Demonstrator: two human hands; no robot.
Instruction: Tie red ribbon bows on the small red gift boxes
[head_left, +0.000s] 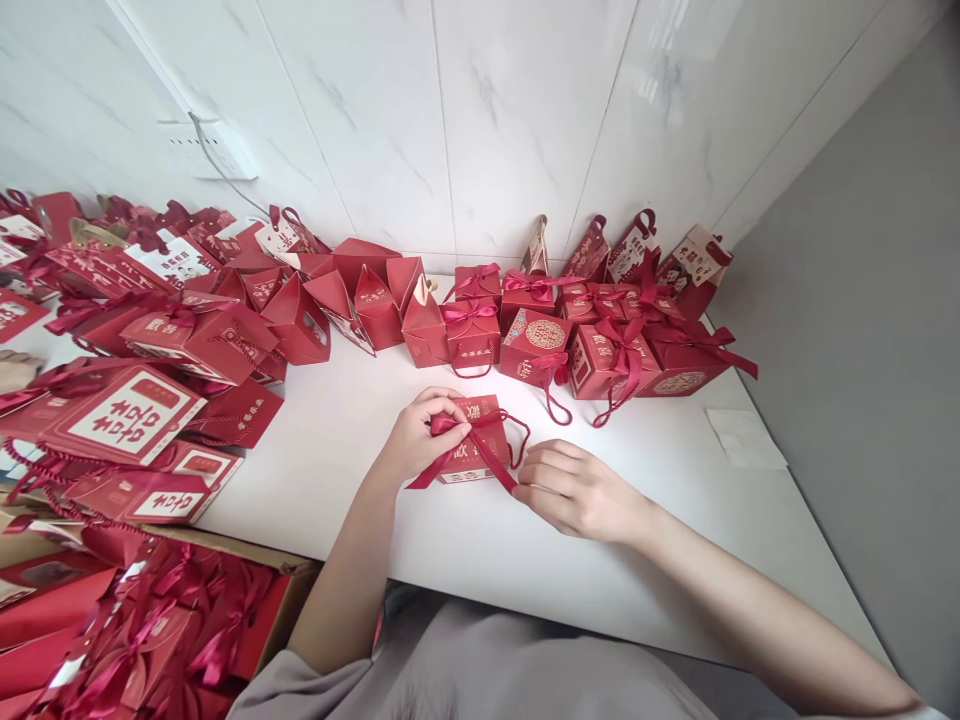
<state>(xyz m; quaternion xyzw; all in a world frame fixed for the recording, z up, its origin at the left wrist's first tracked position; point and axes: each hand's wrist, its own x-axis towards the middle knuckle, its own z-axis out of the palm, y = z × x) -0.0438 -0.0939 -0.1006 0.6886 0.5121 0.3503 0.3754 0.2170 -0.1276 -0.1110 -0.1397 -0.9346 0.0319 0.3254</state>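
Observation:
In front of me on the white table [315,440] lies a small red gift box [480,445] with white lettering and a twisted cord handle at its right. A dark red ribbon [491,465] crosses its top. My left hand [424,435] pinches a loop of this ribbon over the left part of the box, with one tail hanging toward me. My right hand [574,490] is at the right, its fingers closed on the ribbon's other end, which runs taut and slanting from the box. Part of the box hides behind my left fingers.
Several finished-looking red boxes with bows [611,360] line the back right by the tiled wall. Open-topped red boxes [375,305] stand back centre. Piled boxes [124,410] crowd the left, above a full carton [296,590]. A white tissue [746,438] lies right. Someone's hand [16,370] shows far left.

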